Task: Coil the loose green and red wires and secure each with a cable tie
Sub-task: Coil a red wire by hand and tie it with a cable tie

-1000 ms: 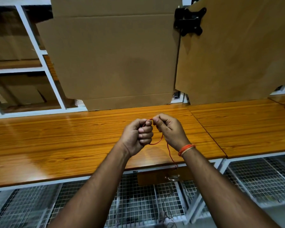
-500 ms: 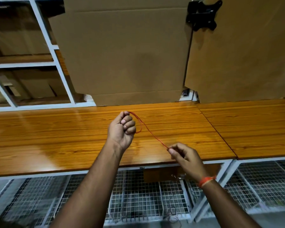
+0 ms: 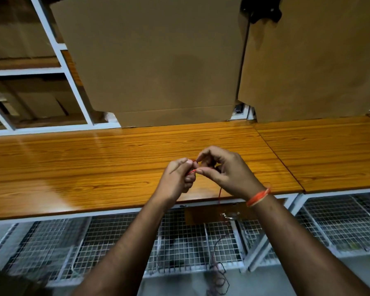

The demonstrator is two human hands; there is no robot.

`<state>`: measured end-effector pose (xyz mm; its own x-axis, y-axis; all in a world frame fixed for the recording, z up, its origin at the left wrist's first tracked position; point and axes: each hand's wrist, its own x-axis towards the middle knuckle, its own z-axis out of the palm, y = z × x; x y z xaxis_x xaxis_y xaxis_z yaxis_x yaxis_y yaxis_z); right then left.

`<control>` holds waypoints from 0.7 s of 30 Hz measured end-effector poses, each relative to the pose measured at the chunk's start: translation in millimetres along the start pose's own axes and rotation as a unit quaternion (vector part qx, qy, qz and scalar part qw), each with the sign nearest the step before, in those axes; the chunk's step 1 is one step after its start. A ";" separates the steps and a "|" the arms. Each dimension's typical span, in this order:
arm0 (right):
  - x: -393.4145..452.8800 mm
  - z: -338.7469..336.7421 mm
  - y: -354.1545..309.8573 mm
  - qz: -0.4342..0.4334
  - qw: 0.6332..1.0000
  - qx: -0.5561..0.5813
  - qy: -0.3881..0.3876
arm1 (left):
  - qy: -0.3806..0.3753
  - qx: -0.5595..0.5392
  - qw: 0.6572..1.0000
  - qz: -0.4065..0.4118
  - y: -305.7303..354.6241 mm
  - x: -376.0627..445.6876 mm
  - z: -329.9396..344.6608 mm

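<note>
Thin red wire (image 3: 192, 171) pinched between curled left hand (image 3: 176, 180) and right hand (image 3: 224, 171), touching, above glossy orange wooden bench (image 3: 94, 167); strand (image 3: 219, 192) dangling near edge.

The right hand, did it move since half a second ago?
Yes. The right hand came back from the wooden table's front edge to meet the left hand, pinching the red wire.

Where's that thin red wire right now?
In the head view, centre frame, the red wire is pinched between the left hand and right hand above the wooden bench, its tail hanging down.
</note>
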<state>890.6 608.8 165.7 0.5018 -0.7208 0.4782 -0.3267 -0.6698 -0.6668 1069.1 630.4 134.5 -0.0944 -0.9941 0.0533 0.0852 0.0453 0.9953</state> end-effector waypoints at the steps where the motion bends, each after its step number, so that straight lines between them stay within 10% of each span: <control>1: 1.0 -3.2 2.2 0.032 0.998 0.032 -0.032 | 0.001 -0.009 1.000 -0.010 0.6 -1.5 -1.8; 7: -14.3 -6.2 25.0 0.105 0.986 0.129 -0.013 | 0.057 -0.070 0.996 -0.023 -4.1 -9.8 -23.3; 21: -7.3 61.7 28.2 0.068 0.994 0.063 0.056 | -0.069 -0.334 0.937 -0.073 -8.7 -21.5 -16.9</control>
<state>927.1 606.2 108.1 0.3646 -0.8232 0.4352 -0.2794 -0.5425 -0.7922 1087.2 649.7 123.3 -0.2768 -0.9606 -0.0235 0.6586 -0.2075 0.7233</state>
